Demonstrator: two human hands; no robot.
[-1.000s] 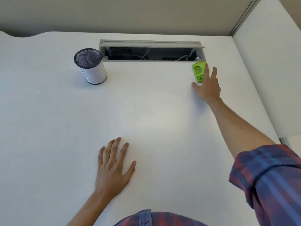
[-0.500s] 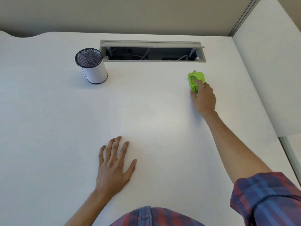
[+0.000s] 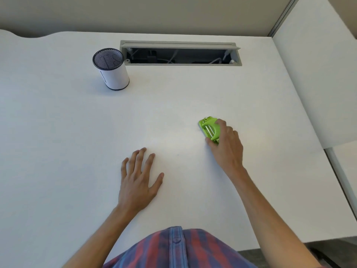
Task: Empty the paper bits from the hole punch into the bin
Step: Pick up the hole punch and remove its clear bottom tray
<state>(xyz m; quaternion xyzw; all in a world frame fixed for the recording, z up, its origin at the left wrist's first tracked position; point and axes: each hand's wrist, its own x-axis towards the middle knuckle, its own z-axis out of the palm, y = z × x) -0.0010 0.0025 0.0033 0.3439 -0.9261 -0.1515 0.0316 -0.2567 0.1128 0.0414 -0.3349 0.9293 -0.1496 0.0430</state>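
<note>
A small lime-green hole punch [image 3: 209,128] rests on the white desk [image 3: 67,132], right of centre. My right hand [image 3: 227,147] grips it from the near right side, thumb on its near end and fingers over its far side. My left hand [image 3: 138,177] lies flat on the desk with fingers spread, holding nothing. A small round bin [image 3: 113,71] with a white wall and a black mesh rim stands at the back left, upright. I cannot see inside it clearly.
A long open cable slot [image 3: 179,54] with a grey frame and wires inside runs along the back of the desk. A white partition [image 3: 318,84] bounds the right side. The desk's right edge drops off near a grey rail [image 3: 340,176].
My right hand closed on the hole punch near the cable slot and drew it towards me across the desk. My left hand stayed flat in place.
</note>
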